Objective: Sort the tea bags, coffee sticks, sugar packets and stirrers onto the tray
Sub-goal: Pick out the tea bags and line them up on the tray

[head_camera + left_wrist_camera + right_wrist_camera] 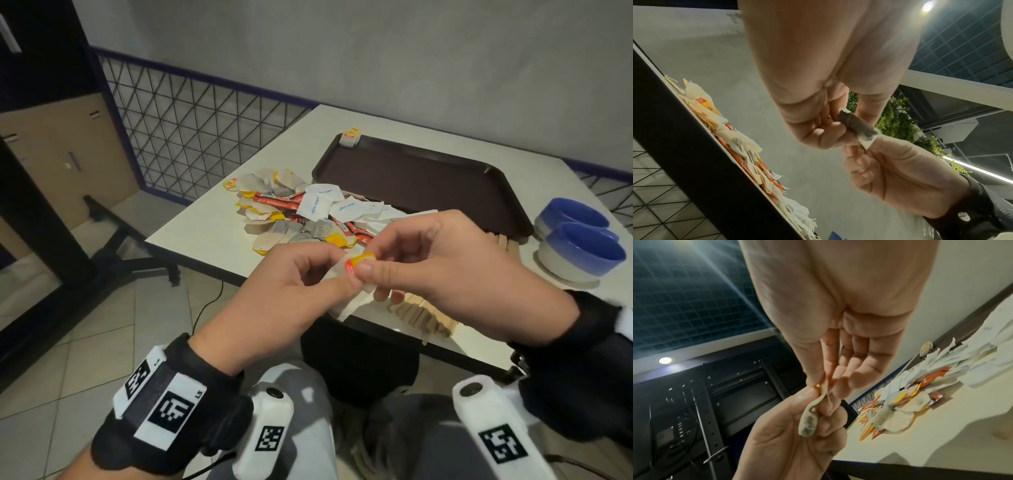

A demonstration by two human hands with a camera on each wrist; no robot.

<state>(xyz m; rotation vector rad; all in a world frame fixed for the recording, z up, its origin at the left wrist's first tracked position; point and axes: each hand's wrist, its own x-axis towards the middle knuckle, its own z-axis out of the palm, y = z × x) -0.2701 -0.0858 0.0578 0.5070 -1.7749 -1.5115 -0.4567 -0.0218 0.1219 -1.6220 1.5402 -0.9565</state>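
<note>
Both hands hold one tea bag (pixel 342 270) above the table's near edge. My left hand (pixel 337 279) pinches the bag's paper body (pixel 857 126) between thumb and fingers. My right hand (pixel 368 272) pinches its yellow and red tag (pixel 359 262) and the top of the tea bag (pixel 807 423). A mixed pile (pixel 301 212) of tea bags, red coffee sticks and white sugar packets lies left of the dark brown tray (pixel 428 178). One tea bag (pixel 350 136) sits on the tray's far left corner. Wooden stirrers (pixel 421 315) lie under my right hand.
Two blue and white bowls (pixel 579 246) stand on the table to the right of the tray. A wire mesh fence (pixel 191 130) runs behind the table on the left. A black table leg and cardboard box (pixel 68 161) are on the floor at left.
</note>
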